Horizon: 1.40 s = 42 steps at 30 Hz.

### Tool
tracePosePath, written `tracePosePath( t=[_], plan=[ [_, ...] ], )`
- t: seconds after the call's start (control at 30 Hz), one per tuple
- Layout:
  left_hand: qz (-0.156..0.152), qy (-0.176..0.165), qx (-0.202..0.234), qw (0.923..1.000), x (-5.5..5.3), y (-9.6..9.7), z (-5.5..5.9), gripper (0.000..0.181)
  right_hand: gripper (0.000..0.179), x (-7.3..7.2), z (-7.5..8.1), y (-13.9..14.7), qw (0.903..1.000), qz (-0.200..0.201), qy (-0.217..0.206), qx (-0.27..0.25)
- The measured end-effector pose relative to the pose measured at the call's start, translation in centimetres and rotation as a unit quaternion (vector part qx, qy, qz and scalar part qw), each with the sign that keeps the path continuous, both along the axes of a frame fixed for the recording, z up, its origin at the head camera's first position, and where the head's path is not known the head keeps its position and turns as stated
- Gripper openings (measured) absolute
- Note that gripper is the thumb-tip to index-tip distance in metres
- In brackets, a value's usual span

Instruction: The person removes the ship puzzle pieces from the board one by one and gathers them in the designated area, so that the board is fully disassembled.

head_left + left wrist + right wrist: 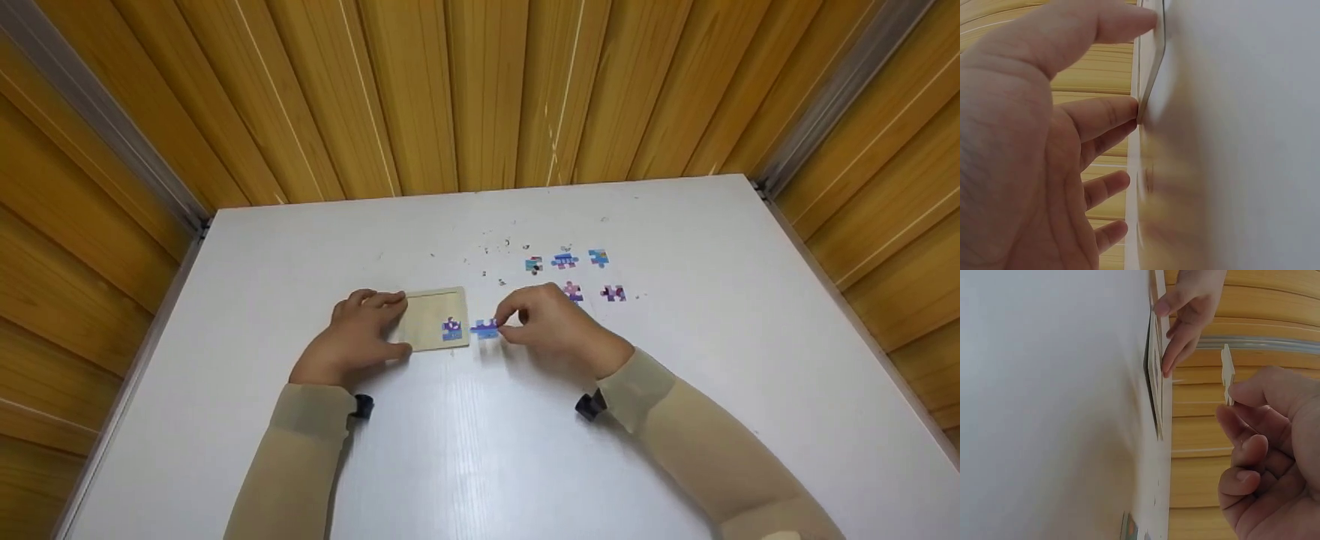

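My left hand rests at the left side of a square wooden puzzle tray, thumb at its near edge and index finger at its far edge. In the left wrist view those fingers are fairly straight against the tray's edge. One purple and blue jigsaw piece lies inside the tray at the right. Between thumb and index finger, my right hand pinches another purple-blue jigsaw piece, just right of the tray. The right wrist view shows this held piece edge-on, raised above the table.
Several loose jigsaw pieces lie beyond and right of my right hand, among them a blue one and a pink-purple one. Small dark specks are scattered over the white table. Wood-patterned panels rise behind its far edge.
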<state>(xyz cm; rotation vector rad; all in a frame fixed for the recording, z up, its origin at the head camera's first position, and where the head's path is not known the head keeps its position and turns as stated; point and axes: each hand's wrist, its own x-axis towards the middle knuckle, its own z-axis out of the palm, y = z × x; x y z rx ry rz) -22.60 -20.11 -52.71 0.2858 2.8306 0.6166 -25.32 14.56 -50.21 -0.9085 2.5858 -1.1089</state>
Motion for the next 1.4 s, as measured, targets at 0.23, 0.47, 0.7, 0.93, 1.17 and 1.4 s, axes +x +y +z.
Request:
tracePosePath(
  t=[0.23, 0.47, 0.7, 0.93, 1.17, 1.4],
  plan=[
    [0.007, -0.004, 0.003, 1.0, 0.0, 0.0, -0.1, 0.091, 0.013, 0.1, -0.5, 4.2, 0.9998, -0.019, 0.006, 0.007],
    [-0.008, 0.01, -0.009, 0.9999, -0.3, 0.0, -0.2, 0.091, 0.015, 0.4, -0.7, 6.7, 0.9987, -0.048, -0.015, 0.012],
    [0.002, -0.001, -0.002, 1.0, -0.3, 0.0, -0.4, 0.092, 0.018, -0.2, -0.5, 8.7, 0.9984, -0.052, -0.025, -0.001],
    [0.01, -0.004, 0.004, 0.9999, -0.3, 0.0, -0.4, 0.092, 0.015, -0.9, 0.0, 11.1, 0.9969, -0.07, -0.037, 0.002],
    [0.012, -0.004, 0.003, 0.9999, -0.1, 0.1, -0.3, 0.093, 0.014, -1.5, 0.2, 12.6, 0.9951, -0.085, -0.047, 0.017],
    [-0.002, 0.0, -0.002, 1.0, -0.2, -0.1, -0.2, 0.091, 0.011, -1.8, -0.3, 13.2, 0.9958, -0.078, -0.03, 0.035]
  ],
)
